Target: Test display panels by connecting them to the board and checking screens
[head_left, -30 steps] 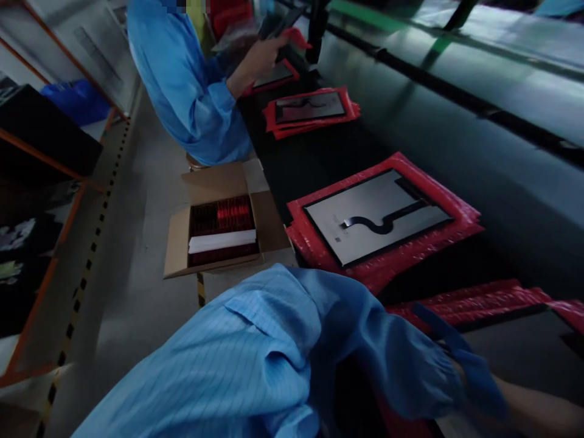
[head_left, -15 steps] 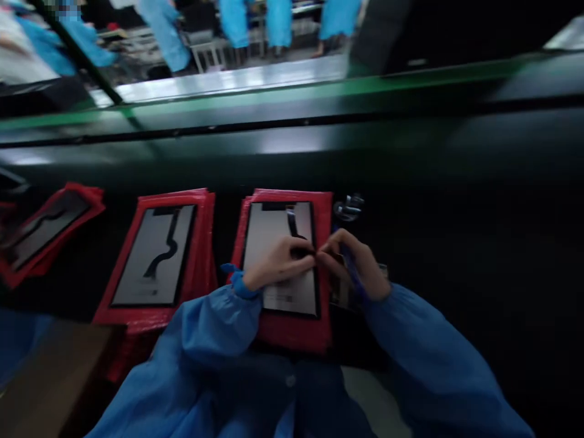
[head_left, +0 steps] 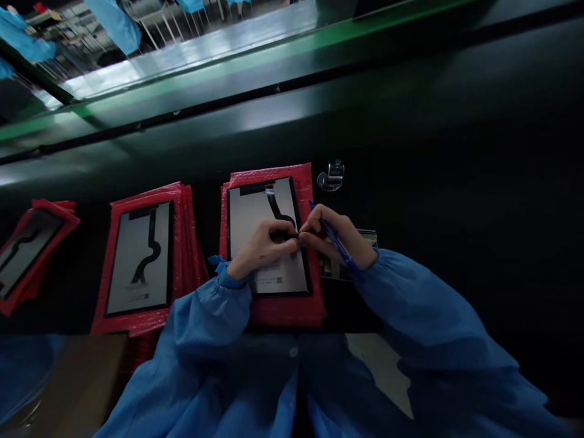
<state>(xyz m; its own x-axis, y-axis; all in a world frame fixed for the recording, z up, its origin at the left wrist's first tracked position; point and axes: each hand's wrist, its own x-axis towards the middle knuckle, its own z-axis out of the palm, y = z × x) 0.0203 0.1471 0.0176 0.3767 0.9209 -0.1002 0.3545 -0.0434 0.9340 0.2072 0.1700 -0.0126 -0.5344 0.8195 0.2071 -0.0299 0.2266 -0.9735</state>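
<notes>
The left hand is laid on a grey panel, and its fingertips are pinched on the end of a black ribbon. The right hand is met there, fingers curled, and a blue pen is held in it; its grip on the ribbon seems likely but is blurred. The panel is laid on a red stack on the dark table. A second panel is seen to the left, a small clip just behind.
</notes>
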